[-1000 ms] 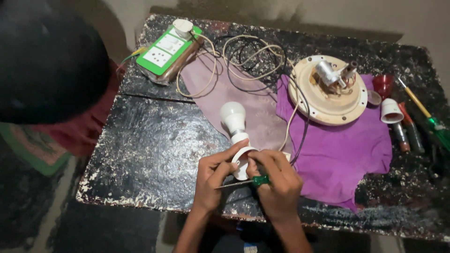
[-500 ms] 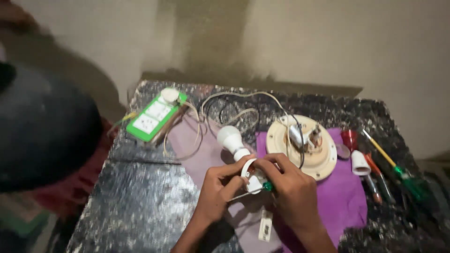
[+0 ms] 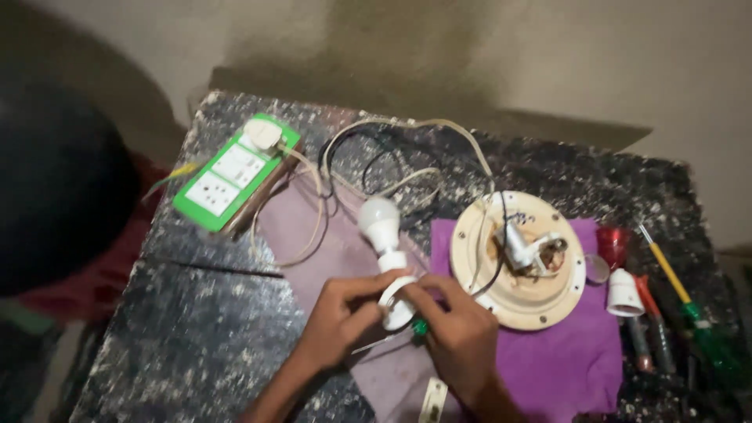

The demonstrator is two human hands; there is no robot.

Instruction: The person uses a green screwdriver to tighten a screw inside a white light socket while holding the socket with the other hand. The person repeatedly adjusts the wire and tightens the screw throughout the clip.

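A white bulb (image 3: 379,223) sits in a white lamp holder (image 3: 397,298) over a purple cloth (image 3: 564,360) on a dark speckled table (image 3: 196,337). My left hand (image 3: 338,319) grips the holder from the left. My right hand (image 3: 462,337) pinches a small screwdriver with a green handle (image 3: 420,327) against the holder's lower side; its thin blade points left under my left hand.
A green and white socket box (image 3: 227,177) with a white plug lies at the back left, white cords looping from it. A round cream base plate (image 3: 521,258) with a fitting lies right. Red and white caps and several screwdrivers (image 3: 674,290) line the right edge. A person's dark head (image 3: 55,196) is left.
The view has tilted up and drawn closer, showing more wall. My hands stay on the lamp holder and screwdriver, now a little further over the cloth toward the round plate.
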